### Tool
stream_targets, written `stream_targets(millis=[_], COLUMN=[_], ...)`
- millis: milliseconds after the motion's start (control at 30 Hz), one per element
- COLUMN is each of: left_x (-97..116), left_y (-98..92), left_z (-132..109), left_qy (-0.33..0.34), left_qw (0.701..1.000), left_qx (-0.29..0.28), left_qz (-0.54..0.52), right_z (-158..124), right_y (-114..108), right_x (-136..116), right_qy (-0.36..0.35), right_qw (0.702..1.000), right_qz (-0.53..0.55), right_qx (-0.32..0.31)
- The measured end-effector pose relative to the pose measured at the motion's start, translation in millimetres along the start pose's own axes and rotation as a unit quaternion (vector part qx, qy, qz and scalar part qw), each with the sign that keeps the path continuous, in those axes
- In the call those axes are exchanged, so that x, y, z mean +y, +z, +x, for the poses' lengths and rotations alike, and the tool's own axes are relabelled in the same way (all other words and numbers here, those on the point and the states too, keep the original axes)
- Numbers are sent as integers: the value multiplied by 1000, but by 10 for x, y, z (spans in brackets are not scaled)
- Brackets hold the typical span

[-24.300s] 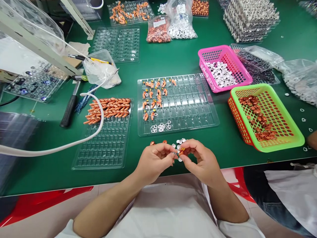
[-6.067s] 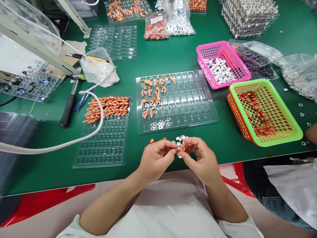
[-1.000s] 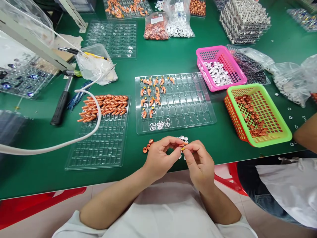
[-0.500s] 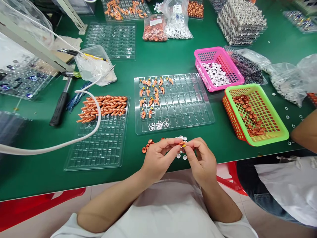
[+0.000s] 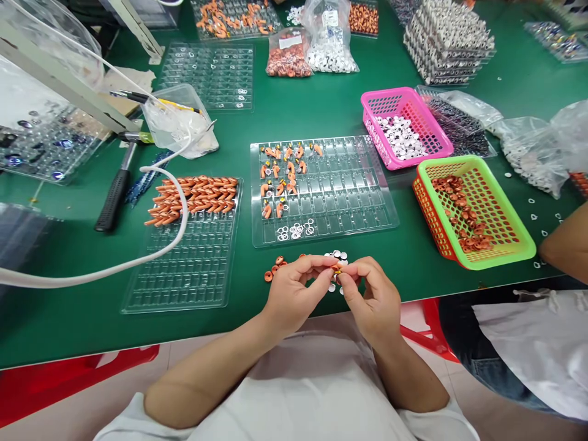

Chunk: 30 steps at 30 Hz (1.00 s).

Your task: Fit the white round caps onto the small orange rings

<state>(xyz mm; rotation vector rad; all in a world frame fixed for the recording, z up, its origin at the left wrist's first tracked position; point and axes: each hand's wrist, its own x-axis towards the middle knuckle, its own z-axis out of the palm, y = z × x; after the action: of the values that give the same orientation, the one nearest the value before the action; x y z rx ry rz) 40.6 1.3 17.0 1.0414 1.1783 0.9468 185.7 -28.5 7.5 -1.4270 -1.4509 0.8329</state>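
Note:
My left hand (image 5: pixel 294 294) and my right hand (image 5: pixel 374 300) meet over the near edge of the table. Both pinch one small orange-and-yellow part (image 5: pixel 337 270), mostly covered by my fingertips. White discs (image 5: pixel 337 254) lie just beyond and under the fingers. To the left of my left hand sit several orange cup-shaped pieces (image 5: pixel 275 268). Beyond my hands is a clear compartment tray (image 5: pixel 340 184) with orange curved parts (image 5: pixel 290 168) at its left side and white rings (image 5: pixel 296 229) in its near row.
A pink basket (image 5: pixel 367 107) of white discs and a green basket (image 5: pixel 519 248) of orange pieces stand at right. On the left are another clear tray (image 5: pixel 174 288), a white tube (image 5: pixel 151 254) and a hammer (image 5: pixel 113 199). A neighbour's arm (image 5: pixel 567 242) rests at far right.
My fingertips have shifted slightly around the small part, with the right fingers a little closer to the left. Both hands keep their pinch; the view has moved slightly.

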Motion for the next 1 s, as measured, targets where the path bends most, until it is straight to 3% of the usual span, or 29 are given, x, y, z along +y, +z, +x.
stream_targets(millis=[200,433,667,1000], left_x=[-5,-29,-27,-75], left_y=[21,11,8,-58], left_z=[-5,-9,10,-42], left_qy=[13,18,25,21], left_qw=[999,999,996,998], left_qx=[11,3,22,-37], left_qz=[36,42,83,35], right_z=[14,16,33,79], right_y=[13,20,20,-62], right_x=[-11,-9,-1,30], right_qy=[-38,-49,-55,-28], right_qw=[999,994,996,997], right_qz=[-38,-95,-74,-70], right_qx=[-12,17,-16,-26])
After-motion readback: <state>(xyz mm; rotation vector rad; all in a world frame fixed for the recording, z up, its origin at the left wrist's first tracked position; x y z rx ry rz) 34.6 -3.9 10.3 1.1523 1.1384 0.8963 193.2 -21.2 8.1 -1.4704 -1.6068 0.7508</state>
